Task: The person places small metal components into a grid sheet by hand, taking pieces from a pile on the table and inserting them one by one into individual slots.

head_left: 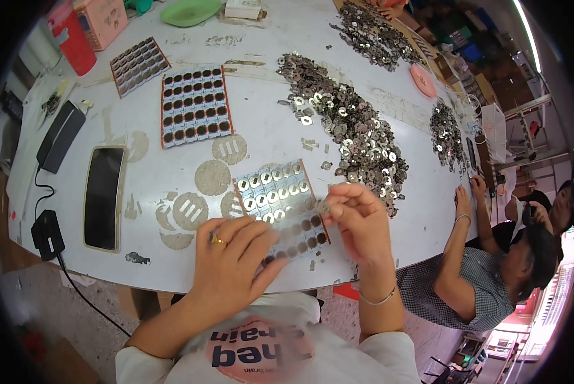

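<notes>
Before me on the table lies a panel (pixel 280 181) of small boards in rows with reddish-brown edges. Its far rows carry shiny metal discs with a hole in the middle, while the near rows show bare dark rounds. My left hand (pixel 235 253), with a ring on one finger, rests at the panel's left side with its fingers stretched out and slightly apart. Over the panel's right edge, thumb and fingers of my right hand (pixel 363 221) pinch a small metal disc (pixel 323 207), slightly blurred. A large heap of similar metal discs (pixel 357 131) spreads beyond the right hand.
Two more panels, one nearer (pixel 197 105) and one farther (pixel 139 66), lie at the far left. A phone (pixel 104 198), a black device (pixel 61 136), a red bottle (pixel 72 41) and a green dish (pixel 189 11) stand leftward. At right, co-workers (pixel 479 275) sit by another heap (pixel 447 134).
</notes>
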A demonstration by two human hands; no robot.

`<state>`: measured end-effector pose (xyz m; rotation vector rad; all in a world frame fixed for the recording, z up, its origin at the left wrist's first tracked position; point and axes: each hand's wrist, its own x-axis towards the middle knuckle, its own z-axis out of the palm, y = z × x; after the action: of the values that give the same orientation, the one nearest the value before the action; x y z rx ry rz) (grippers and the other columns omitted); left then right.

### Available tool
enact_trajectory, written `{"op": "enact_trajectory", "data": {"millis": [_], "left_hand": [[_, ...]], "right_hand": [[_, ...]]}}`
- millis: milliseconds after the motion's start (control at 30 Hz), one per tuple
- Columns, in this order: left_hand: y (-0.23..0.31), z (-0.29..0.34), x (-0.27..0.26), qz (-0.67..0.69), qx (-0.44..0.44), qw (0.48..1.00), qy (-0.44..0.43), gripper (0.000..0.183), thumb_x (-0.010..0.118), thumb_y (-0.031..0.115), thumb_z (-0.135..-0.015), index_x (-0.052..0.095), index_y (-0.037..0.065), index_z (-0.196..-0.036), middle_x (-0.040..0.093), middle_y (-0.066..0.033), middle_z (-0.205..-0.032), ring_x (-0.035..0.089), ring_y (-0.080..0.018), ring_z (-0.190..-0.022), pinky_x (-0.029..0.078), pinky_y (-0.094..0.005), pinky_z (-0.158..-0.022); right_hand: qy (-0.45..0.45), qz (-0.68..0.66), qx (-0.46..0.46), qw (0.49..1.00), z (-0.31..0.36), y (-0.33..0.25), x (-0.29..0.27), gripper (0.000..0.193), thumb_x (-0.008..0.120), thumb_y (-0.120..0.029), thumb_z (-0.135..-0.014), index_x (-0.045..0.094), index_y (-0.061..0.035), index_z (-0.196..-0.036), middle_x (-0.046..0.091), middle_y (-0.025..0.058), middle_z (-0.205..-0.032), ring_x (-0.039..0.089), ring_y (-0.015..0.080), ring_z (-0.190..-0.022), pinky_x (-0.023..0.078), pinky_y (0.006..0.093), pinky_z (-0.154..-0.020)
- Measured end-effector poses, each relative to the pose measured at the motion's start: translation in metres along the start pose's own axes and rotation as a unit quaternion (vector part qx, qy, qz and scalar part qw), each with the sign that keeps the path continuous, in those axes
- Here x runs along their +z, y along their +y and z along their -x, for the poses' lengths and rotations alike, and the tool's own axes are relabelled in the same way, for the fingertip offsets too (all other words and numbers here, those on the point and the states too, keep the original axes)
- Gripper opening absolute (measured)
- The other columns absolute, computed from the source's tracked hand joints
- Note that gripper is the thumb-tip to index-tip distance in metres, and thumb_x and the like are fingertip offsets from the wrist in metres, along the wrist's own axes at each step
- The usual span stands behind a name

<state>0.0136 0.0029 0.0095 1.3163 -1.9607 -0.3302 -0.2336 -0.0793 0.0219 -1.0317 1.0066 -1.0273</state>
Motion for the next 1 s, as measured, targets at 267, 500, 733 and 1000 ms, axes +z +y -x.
{"op": "enact_trajectory", "data": {"millis": [267,500,733,1000], "left_hand": [[-0.002,-0.016,-0.004,0.186,-0.083,0.979,0.019,0.016,0.078,0.019,-0.093,0.071,0.01,-0.104,0.067,-0.004,-0.082,0.062,-0.0241,-0.074,0.042,-0.0373,-0.074],[-0.001,-0.005,-0.005,0.405,-0.198,0.893,-0.022,0.014,0.07,0.017,-0.101,0.069,0.004,-0.105,0.074,-0.0096,-0.089,0.073,-0.0249,-0.083,0.057,-0.0368,-0.075],[-0.009,-0.008,-0.011,0.428,-0.236,0.871,-0.048,0.015,0.065,0.017,-0.105,0.067,0.002,-0.103,0.074,-0.0089,-0.086,0.075,-0.0194,-0.083,0.057,-0.0322,-0.075],[-0.017,0.0,-0.001,0.607,-0.332,0.722,0.024,0.009,0.068,0.011,-0.101,0.065,0.003,-0.105,0.072,-0.0101,-0.1,0.075,-0.0179,-0.094,0.059,-0.0333,-0.081]], "right_hand": [[-0.082,-0.019,-0.003,0.996,0.028,0.017,0.043,0.031,0.073,0.007,-0.094,0.07,0.0038,-0.125,0.071,0.0085,-0.11,0.07,0.0145,-0.092,0.06,0.0284,-0.082],[-0.16,0.08,-0.069,0.981,0.024,0.0,0.051,0.034,0.071,0.015,-0.091,0.075,0.0045,-0.122,0.068,0.0105,-0.115,0.071,0.018,-0.101,0.059,0.0291,-0.085],[-0.134,0.117,-0.093,0.98,0.027,0.005,0.057,0.021,0.071,0.017,-0.089,0.076,0.006,-0.105,0.067,0.011,-0.112,0.071,0.0188,-0.099,0.06,0.0299,-0.083],[-0.052,-0.182,0.087,0.978,0.02,0.007,0.053,0.022,0.069,0.004,-0.099,0.066,0.004,-0.121,0.075,0.0128,-0.097,0.074,0.0165,-0.079,0.062,0.0297,-0.071]]}}
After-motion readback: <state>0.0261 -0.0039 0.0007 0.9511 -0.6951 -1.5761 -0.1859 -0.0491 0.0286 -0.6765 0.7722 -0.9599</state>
